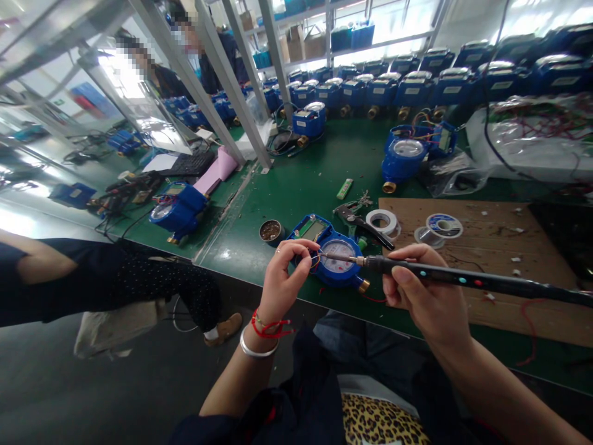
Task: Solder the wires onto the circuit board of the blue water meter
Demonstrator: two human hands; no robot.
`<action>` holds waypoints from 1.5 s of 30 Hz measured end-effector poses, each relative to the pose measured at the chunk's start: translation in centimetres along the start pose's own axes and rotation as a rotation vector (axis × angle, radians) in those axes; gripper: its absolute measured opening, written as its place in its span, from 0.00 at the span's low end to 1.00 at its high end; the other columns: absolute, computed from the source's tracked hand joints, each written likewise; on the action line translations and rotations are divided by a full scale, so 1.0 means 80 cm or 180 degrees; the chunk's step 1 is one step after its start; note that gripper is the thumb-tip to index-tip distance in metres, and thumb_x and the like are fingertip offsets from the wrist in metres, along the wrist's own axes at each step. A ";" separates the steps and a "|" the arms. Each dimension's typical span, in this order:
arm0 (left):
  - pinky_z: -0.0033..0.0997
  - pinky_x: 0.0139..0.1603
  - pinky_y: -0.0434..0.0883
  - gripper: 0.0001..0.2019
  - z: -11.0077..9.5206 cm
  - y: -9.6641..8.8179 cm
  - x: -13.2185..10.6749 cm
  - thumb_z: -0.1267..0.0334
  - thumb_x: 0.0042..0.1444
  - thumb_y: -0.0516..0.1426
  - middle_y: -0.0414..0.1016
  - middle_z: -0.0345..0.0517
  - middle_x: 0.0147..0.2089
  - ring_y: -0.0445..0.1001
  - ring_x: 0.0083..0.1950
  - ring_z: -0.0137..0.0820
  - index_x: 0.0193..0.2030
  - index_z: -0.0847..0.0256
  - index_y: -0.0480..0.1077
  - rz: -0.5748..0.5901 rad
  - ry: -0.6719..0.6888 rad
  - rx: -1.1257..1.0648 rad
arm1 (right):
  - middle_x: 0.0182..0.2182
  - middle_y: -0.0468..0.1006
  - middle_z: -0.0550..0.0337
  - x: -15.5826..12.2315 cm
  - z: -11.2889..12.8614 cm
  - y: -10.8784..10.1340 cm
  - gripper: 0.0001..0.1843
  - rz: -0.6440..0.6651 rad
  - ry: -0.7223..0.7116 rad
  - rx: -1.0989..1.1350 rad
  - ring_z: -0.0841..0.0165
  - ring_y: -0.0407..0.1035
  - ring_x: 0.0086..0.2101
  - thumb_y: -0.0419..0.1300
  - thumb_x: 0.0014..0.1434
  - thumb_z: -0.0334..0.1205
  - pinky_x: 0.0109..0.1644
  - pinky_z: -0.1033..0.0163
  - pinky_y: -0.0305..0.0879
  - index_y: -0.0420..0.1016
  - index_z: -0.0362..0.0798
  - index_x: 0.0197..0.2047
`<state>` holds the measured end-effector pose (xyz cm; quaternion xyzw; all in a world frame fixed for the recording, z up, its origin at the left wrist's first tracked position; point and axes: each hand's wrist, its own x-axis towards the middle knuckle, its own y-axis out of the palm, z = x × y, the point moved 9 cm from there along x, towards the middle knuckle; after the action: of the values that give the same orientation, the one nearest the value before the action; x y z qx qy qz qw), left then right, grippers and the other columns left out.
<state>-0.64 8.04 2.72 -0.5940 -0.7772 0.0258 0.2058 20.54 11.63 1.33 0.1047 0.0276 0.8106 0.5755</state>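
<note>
Right hand (419, 290) is closed around the soldering iron (463, 281), its tip at the blue water meter (336, 256) on the green worktop (306, 179); left hand (285, 275) pinches a thin wire (hard to see) there; steady both wrists, touch briefly

A blue water meter (334, 256) with a round glass dial and a small green display lies flat on the near edge of the green workbench (306, 179), brass fitting pointing toward the person. A black soldering iron (445, 277) lies level just above the meter, its metal tip over the meter's left side, beside thin wires pinched there.
</note>
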 end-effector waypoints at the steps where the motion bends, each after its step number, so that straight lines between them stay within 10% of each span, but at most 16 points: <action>1: 0.42 0.55 0.65 0.04 0.000 0.000 0.000 0.68 0.60 0.53 0.75 0.50 0.47 0.71 0.51 0.37 0.33 0.59 0.67 -0.0006 -0.0009 0.0004 | 0.23 0.72 0.66 0.000 0.000 0.001 0.08 0.0008 -0.0002 -0.0009 0.75 0.66 0.20 0.59 0.62 0.41 0.21 0.71 0.62 0.66 0.51 0.44; 32: 0.43 0.56 0.66 0.04 0.001 0.000 -0.001 0.68 0.60 0.53 0.75 0.50 0.47 0.71 0.51 0.38 0.33 0.59 0.66 0.0014 -0.0034 -0.0011 | 0.21 0.70 0.66 -0.004 0.009 -0.026 0.07 -0.0439 -0.0206 0.0213 0.73 0.65 0.19 0.61 0.60 0.40 0.19 0.69 0.60 0.70 0.52 0.43; 45: 0.42 0.55 0.65 0.04 0.001 0.000 -0.001 0.69 0.60 0.53 0.74 0.48 0.47 0.70 0.50 0.36 0.33 0.59 0.66 0.0036 0.0025 -0.0012 | 0.18 0.71 0.63 -0.019 0.046 -0.116 0.08 -0.1476 -0.0832 0.0037 0.70 0.62 0.16 0.64 0.52 0.37 0.14 0.66 0.54 0.73 0.48 0.37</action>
<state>-0.62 7.96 2.57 -0.5988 -0.7732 0.0231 0.2076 30.36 13.07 3.18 0.2028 -0.0191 0.6366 0.7439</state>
